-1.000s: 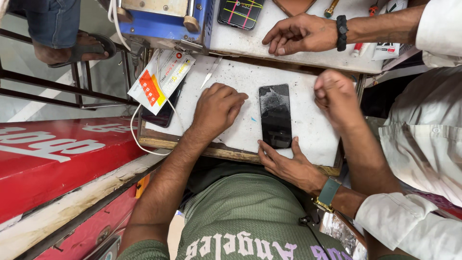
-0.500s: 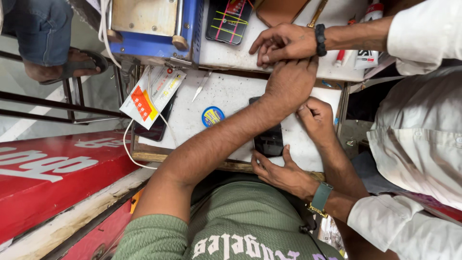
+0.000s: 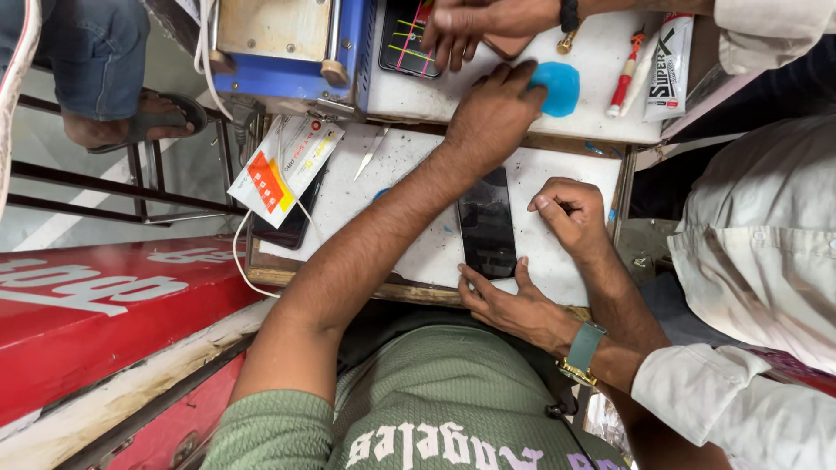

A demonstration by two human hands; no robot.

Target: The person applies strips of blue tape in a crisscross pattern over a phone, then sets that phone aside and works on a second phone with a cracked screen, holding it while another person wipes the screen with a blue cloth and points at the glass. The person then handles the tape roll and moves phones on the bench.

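My left hand [image 3: 492,109] reaches past the flat black glass phone [image 3: 486,222], open fingers touching a round blue pad [image 3: 557,89]; my right fist [image 3: 570,211] rests closed beside the phone, grip unclear.

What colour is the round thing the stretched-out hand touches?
Bright blue: the round pad under the left hand, in the head view.

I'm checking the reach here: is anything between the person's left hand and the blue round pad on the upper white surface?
Nothing visible stands between them. The left hand has its fingertips at the edge of the blue round pad. Another person's hand lies close by, further along the surface, not between the two.
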